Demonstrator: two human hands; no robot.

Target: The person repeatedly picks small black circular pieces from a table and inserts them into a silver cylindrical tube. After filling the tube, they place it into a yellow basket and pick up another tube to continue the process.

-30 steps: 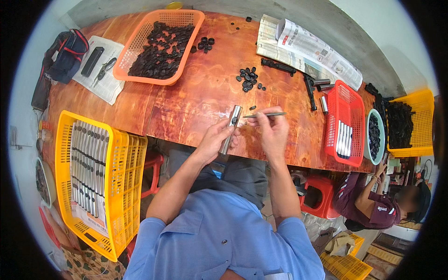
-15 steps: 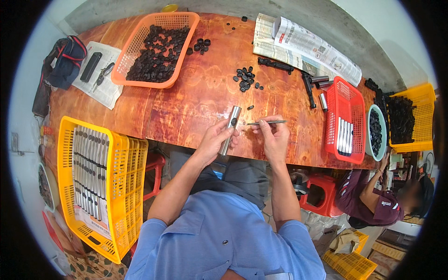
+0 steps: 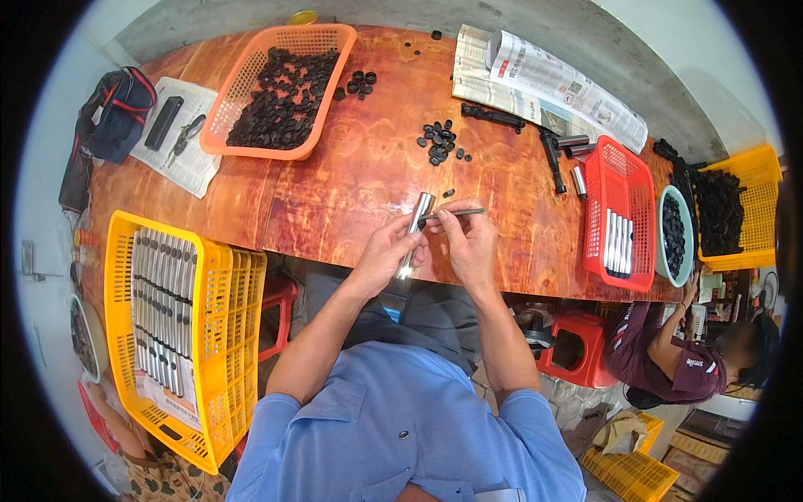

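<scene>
My left hand point(image 3: 386, 253) is closed round a shiny metal tube point(image 3: 425, 203), tilted with its far end up and to the right. Between the thumb and fingers of my right hand point(image 3: 471, 251) is a thin dark rod point(image 3: 473, 211), its tip touching the tube's side. A dark fitting on the tube is mostly hidden there by my fingers. Just beyond the tube lies a single small black piece point(image 3: 449, 192). Farther off on the wooden table point(image 3: 360, 180) is a loose pile of black oval pieces point(image 3: 437, 142).
An orange basket point(image 3: 215, 125) of black pieces stands far left, a yellow crate point(image 3: 201, 335) of metal tubes near left. At right are a red basket point(image 3: 595, 213) with tubes, a pale green bowl point(image 3: 686, 259) and newspapers point(image 3: 569, 88). Another person point(image 3: 669, 351) sits at lower right.
My right hand has moved left with the rod, bringing its tip against the tube. The black fitting, visible before, is now largely covered. My left hand keeps its hold.
</scene>
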